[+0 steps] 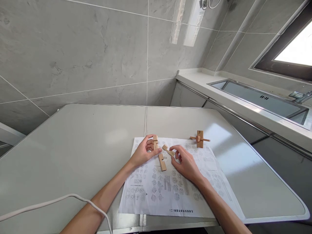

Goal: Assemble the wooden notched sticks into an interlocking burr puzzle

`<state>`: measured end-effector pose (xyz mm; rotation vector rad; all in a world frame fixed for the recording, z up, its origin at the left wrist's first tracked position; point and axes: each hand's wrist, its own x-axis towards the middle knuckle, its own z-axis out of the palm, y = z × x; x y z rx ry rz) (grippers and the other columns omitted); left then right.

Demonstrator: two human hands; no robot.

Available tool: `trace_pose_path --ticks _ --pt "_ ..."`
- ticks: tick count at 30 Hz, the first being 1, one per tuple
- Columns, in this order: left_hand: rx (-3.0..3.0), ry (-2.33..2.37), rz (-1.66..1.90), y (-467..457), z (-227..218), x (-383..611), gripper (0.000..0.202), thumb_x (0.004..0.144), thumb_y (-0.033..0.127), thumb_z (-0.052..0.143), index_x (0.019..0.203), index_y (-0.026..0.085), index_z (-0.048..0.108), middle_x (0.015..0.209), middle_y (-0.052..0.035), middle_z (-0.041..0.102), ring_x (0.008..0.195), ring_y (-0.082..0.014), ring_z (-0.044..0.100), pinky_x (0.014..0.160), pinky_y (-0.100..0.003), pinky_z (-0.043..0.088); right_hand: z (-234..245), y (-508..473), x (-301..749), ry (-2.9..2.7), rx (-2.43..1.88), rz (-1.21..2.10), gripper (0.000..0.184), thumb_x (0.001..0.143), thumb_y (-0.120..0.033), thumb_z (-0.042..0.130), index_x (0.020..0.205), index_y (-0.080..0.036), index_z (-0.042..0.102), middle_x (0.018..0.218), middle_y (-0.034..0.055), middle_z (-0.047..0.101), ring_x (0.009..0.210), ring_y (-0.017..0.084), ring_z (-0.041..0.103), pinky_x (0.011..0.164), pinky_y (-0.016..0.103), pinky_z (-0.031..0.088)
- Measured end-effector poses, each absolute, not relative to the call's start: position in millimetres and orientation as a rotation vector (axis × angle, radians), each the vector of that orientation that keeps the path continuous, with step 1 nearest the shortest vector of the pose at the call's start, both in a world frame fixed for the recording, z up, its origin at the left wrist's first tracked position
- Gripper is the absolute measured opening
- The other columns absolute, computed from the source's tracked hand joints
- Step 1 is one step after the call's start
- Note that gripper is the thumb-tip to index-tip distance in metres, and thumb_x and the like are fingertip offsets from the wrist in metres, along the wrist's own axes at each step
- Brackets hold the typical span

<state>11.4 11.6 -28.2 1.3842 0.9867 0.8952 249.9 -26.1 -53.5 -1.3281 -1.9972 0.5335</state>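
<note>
My left hand (148, 149) is closed on a pale notched wooden puzzle piece (155, 140), held upright between thumb and fingers. A second notched wooden piece (162, 163) lies on the printed sheet (168, 208), just below that hand. Between my hands is a third slim wooden piece (167, 149), slanting down to the right. Its lower right end is pinched by the thumb and fingers of my right hand (183, 160). Small line drawings and text cover the sheet, which lies under both hands.
A wooden assembly of crossed pieces (200, 139) stands at the sheet's upper right edge. The sheet lies on a light folding table (97, 136) with a centre seam. A white cable (56, 199) crosses my left forearm. To the right are a counter and a sink (258, 97).
</note>
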Motion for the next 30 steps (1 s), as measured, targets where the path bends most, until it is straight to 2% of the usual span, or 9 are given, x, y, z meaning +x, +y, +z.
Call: trace_pose_path --ticks 8,11,13,15,17,20,30 --pt "1.447 1.012 0.883 10 -30 13 0.072 0.081 0.047 0.085 0.14 0.027 0.049 0.105 -0.0032 0.067 0.088 -0.0156 0.063 0.088 -0.033 0.054 -55 -27 249 -1.868 -1.343 0.56 0.018 0.093 -0.023 0.057 0.11 -0.027 0.061 0.086 0.0009 0.059 0.065 0.018 0.053 0.069 0.034 0.045" --pt "1.488 1.055 0.853 9 -28 14 0.072 0.081 0.048 0.085 0.141 0.027 0.049 0.101 -0.002 0.066 0.084 -0.0152 0.061 0.084 -0.032 0.052 -54 -26 249 -1.662 -1.337 0.702 0.015 0.094 -0.03 0.064 0.109 -0.027 0.063 0.078 -0.001 0.055 0.065 0.018 0.052 0.067 0.033 0.046" --pt "1.521 1.079 0.828 8 -27 15 0.074 0.08 0.048 0.086 0.141 0.027 0.051 0.096 -0.0004 0.065 0.081 -0.0151 0.059 0.082 -0.031 0.051 -52 -25 250 -1.485 -1.291 0.881 0.02 0.093 -0.037 0.069 0.11 -0.027 0.063 0.074 -0.0023 0.053 0.065 0.018 0.052 0.063 0.032 0.046" --pt "1.554 1.087 0.8 7 -25 16 0.075 0.078 0.049 0.087 0.141 0.026 0.052 0.091 0.001 0.064 0.078 -0.0151 0.058 0.079 -0.03 0.05 -50 -24 251 -1.35 -1.205 1.073 0.027 0.092 -0.043 0.073 0.111 -0.027 0.062 0.081 -0.0012 0.058 0.063 0.015 0.05 0.059 0.03 0.045" --pt "1.583 1.092 0.772 6 -24 17 0.077 0.077 0.051 0.087 0.141 0.025 0.054 0.088 0.0018 0.064 0.075 -0.0152 0.057 0.075 -0.029 0.05 -47 -23 252 -1.275 -1.108 1.209 0.03 0.09 -0.045 0.077 0.11 -0.028 0.062 0.099 0.002 0.064 0.064 0.013 0.051 0.057 0.029 0.046" --pt "1.614 1.105 0.747 6 -24 18 0.079 0.074 0.054 0.087 0.141 0.024 0.055 0.088 0.0016 0.064 0.073 -0.0154 0.056 0.07 -0.029 0.048 -44 -24 251 -1.234 -1.003 1.305 0.03 0.088 -0.044 0.08 0.106 -0.028 0.063 0.119 0.0048 0.062 0.068 0.012 0.053 0.056 0.029 0.049" --pt "1.718 1.084 0.645 2 -20 20 0.081 0.073 0.058 0.086 0.142 0.026 0.059 0.079 0.0043 0.058 0.072 -0.0149 0.052 0.068 -0.027 0.041 -47 -27 249 -1.299 -0.848 1.502 0.024 0.09 -0.036 0.08 0.107 -0.028 0.065 0.111 0.0046 0.063 0.079 0.015 0.056 0.057 0.025 0.051"
